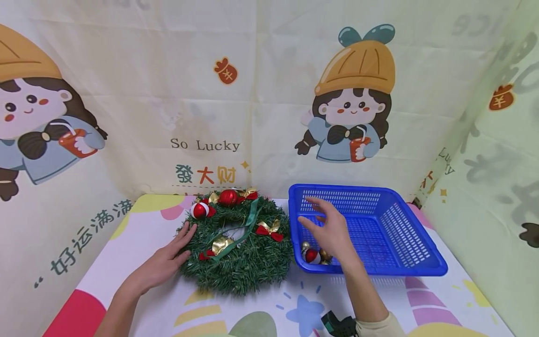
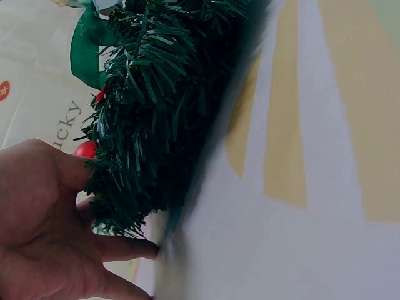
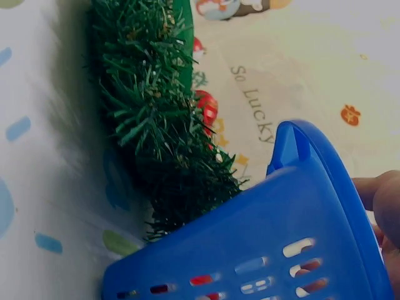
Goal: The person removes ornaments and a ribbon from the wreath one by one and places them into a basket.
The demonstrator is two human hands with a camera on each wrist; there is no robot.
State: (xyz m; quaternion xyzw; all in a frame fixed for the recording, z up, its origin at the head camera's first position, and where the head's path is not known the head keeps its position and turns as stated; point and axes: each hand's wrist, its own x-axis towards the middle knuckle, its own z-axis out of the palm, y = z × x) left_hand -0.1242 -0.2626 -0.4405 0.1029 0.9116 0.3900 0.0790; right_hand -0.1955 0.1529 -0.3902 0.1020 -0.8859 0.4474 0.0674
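Observation:
A green wreath [image 1: 236, 276] lies on the table, trimmed with red baubles, a green ribbon [image 1: 251, 213] and red-and-gold bows [image 1: 271, 230]. Against its left edge rests my left hand [image 1: 164, 262], its fingers extended; the left wrist view shows spread fingers beside the green needles [image 2: 150, 112]. My right hand [image 1: 332, 234] is over the left part of a blue basket [image 1: 414, 220], thumb and fingers apart with nothing between them. Below that hand, a red-and-white bauble [image 1: 311, 255] and some gold ones lie in the basket's near left corner. The basket hides most of my right hand in the right wrist view.
The basket stands just right of the wreath, nearly touching it. A printed cloth [image 1: 269, 117] hangs behind and at both sides of the table. Near my right sleeve [image 1: 381, 325] is a dark device [image 1: 338, 324] at the wrist.

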